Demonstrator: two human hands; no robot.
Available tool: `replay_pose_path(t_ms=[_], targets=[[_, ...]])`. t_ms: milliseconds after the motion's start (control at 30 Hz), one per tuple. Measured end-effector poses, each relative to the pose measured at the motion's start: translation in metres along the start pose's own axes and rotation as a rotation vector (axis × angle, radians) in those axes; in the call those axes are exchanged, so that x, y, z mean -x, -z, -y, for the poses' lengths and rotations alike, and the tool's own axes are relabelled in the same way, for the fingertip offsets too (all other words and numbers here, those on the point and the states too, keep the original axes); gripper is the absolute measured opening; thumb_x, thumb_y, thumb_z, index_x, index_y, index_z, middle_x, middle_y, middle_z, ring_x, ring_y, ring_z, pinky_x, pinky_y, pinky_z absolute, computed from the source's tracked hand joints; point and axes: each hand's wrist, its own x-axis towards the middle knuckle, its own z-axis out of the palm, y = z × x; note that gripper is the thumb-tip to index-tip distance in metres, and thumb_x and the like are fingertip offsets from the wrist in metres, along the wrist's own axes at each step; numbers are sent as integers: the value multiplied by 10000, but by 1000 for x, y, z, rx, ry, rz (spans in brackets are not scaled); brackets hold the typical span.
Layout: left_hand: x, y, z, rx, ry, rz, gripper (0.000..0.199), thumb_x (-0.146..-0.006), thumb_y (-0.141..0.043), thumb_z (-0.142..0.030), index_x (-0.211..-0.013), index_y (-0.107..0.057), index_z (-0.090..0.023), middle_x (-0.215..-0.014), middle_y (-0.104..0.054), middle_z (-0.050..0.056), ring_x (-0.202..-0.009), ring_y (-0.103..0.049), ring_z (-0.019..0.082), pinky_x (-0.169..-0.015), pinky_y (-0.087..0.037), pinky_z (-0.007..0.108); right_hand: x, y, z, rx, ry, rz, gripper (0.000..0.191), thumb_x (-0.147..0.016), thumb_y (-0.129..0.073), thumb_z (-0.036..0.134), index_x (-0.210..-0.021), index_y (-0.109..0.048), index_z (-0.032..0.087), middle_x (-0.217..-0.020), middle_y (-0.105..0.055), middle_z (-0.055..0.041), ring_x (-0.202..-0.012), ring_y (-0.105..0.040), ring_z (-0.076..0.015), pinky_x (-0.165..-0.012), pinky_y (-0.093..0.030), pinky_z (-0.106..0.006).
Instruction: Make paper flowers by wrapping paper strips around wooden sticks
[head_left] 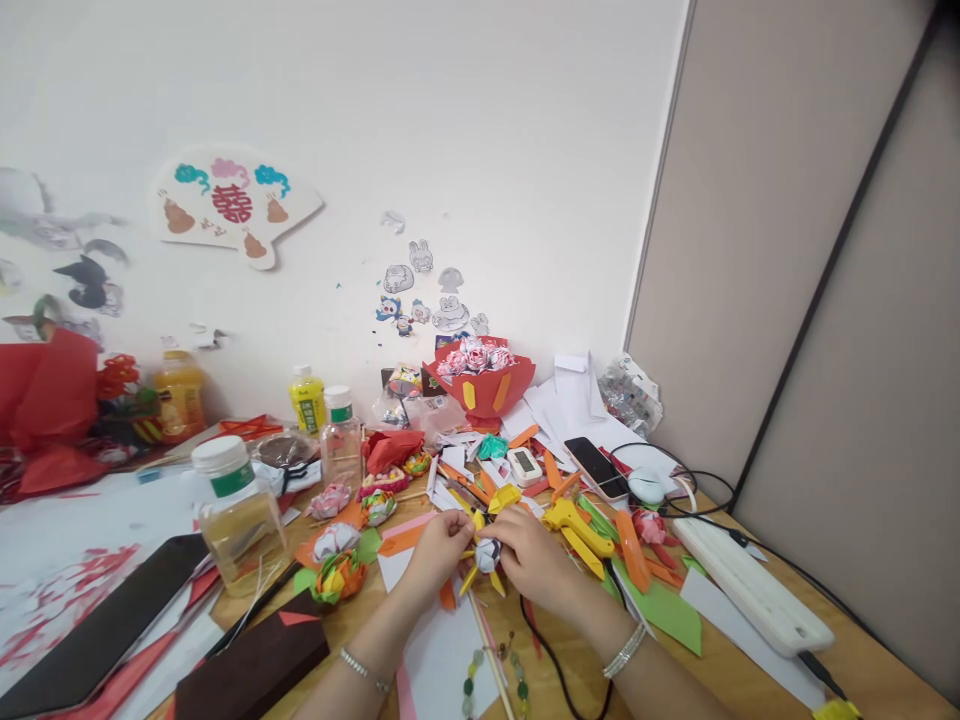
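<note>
A white paper flower [487,553] with yellow pointed petals around it is between my hands, above a pink-edged white sheet [437,655]. My left hand [441,545] pinches a yellow petal at the flower's left side. On the other side, my right hand [529,550] has its fingers closed on the flower's right edge. A thin wooden stick [491,655] runs down from below the flower toward the front edge. Just right of my right hand lies a yellow glue gun [579,526]. Folded paper flowers [339,577] lie to the left of my left hand.
Clear jars [240,530] stand at the left, near a dark box [255,665]. A red paper bouquet [480,380] is at the back by the wall. A phone [596,467], cables and a white power strip [750,585] lie at the right. Orange and green paper pieces are scattered about.
</note>
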Motion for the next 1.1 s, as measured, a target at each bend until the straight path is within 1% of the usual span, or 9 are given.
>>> replay_pose_path(t_ms=[100, 233, 333, 433, 533, 600, 867, 1000, 1100], targets=[[0, 1, -3, 11, 8, -2, 258, -588, -605, -402, -592, -467, -185, -479, -471, -78, -425, -456, 91, -434, -356, 212, 0, 0, 0, 20, -18, 2, 400, -743, -441, -18, -1001, -633, 220, -858, -582, -36, -849, -496, -168, -757, -410, -285], [6, 2, -12, 36, 33, 39, 259, -577, -621, -379, -586, -459, -178, -489, -460, -78, -447, -458, 85, -441, -348, 198, 0, 1, 0, -25, -27, 4, 421, -774, -427, -9, -1061, -617, 233, -897, -598, -39, -879, -501, -165, -782, -409, -287], [12, 3, -17, 61, 35, 72, 289, -583, -629, -410, -654, -467, -181, -524, -474, -78, -466, -471, 87, -428, -335, 185, -1, 4, -2, -85, -26, -9, 439, -781, -428, -10, -1101, -598, 238, -953, -615, -41, -913, -509, -162, -813, -407, -296], [13, 2, -17, 85, 25, 83, 362, -562, -646, -465, -692, -442, -196, -511, -461, -91, -450, -463, 87, -412, -320, 180, -3, 4, -4, -116, -26, -36, 409, -766, -457, -11, -1039, -634, 236, -939, -637, -31, -903, -529, -160, -818, -412, -301], [10, -1, -12, 104, 15, 63, 405, -531, -664, -494, -636, -404, -201, -462, -407, -109, -402, -400, 65, -395, -281, 174, -4, 1, -4, -101, -30, -55, 362, -761, -478, -11, -956, -669, 226, -872, -647, -24, -850, -540, -155, -783, -423, -291], [7, -2, -8, 119, 2, 38, 411, -525, -669, -495, -618, -399, -199, -456, -394, -112, -401, -382, 58, -402, -280, 174, -4, -1, -2, -77, -33, -67, 359, -766, -478, -11, -949, -672, 229, -856, -642, -24, -833, -536, -155, -760, -427, -287], [0, 1, 1, 144, -20, -44, 377, -544, -649, -489, -607, -418, -197, -481, -439, -90, -437, -452, 88, -430, -332, 199, -2, 5, 5, -32, 7, -35, 373, -795, -445, -5, -1006, -650, 224, -864, -636, -39, -844, -526, -171, -756, -432, -306], [-1, 2, 0, 142, -50, -48, 386, -530, -665, -488, -585, -420, -195, -484, -436, -84, -444, -448, 90, -435, -325, 203, -1, 6, 3, -41, 44, -14, 367, -800, -436, -4, -1003, -644, 220, -867, -631, -40, -844, -522, -169, -749, -431, -303], [1, 2, -5, 144, -77, -26, 396, -535, -673, -500, -601, -435, -190, -510, -449, -78, -469, -449, 89, -452, -335, 199, -1, 4, -1, -66, 35, -56, 358, -796, -438, 7, -1010, -629, 222, -911, -627, -39, -883, -524, -168, -789, -424, -317]])
